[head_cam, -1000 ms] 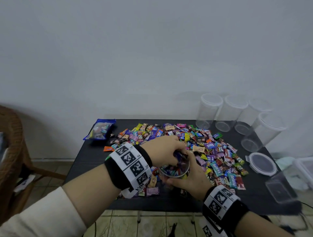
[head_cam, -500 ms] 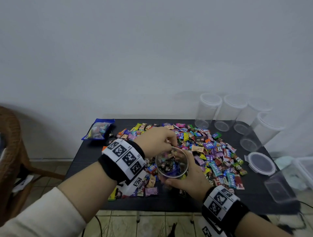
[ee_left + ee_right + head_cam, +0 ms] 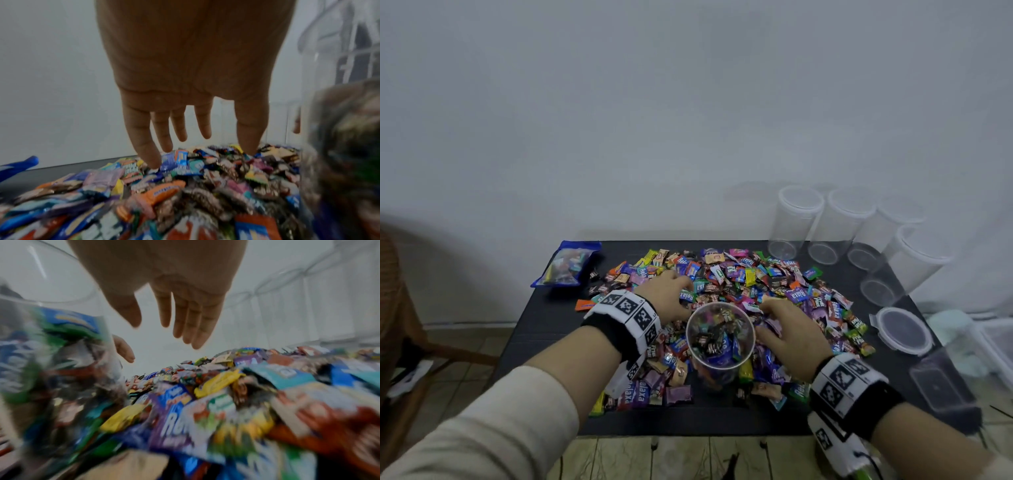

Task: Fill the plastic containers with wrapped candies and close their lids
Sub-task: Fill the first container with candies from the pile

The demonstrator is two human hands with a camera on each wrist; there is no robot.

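**Open container stands between 2 spread hands on the candy pile**

Clear round plastic container (image 3: pixel 719 337), lid off, upright on the black table (image 3: pixel 541 329), near the front of the pile and set in among the wrappers. Holds a mixed load of wrapped candies, not up to the rim.

Left hand (image 3: pixel 666 296): just left of the container and slightly behind it, palm down over the heap of multicoloured wrapped candies (image 3: pixel 756 277). Left wrist view shows its fingers (image 3: pixel 144 142) straight and spread, tips touching the wrappers, nothing gripped.

Right hand (image 3: pixel 789 330): just right of the container, palm down over the pile. Right wrist view shows the fingers (image 3: pixel 193 321) extended and together, clear of the candies, holding nothing. Container wall fills the left edge of that view.

Neither hand touches the container.

Round translucent lid (image 3: pixel 902 330) lies flat at the right of the table, well apart from the container. 4 empty lidded clear containers (image 3: pixel 798 222) stand along the back-right edge. Blue candy bag (image 3: pixel 568 263) at the back-left corner.
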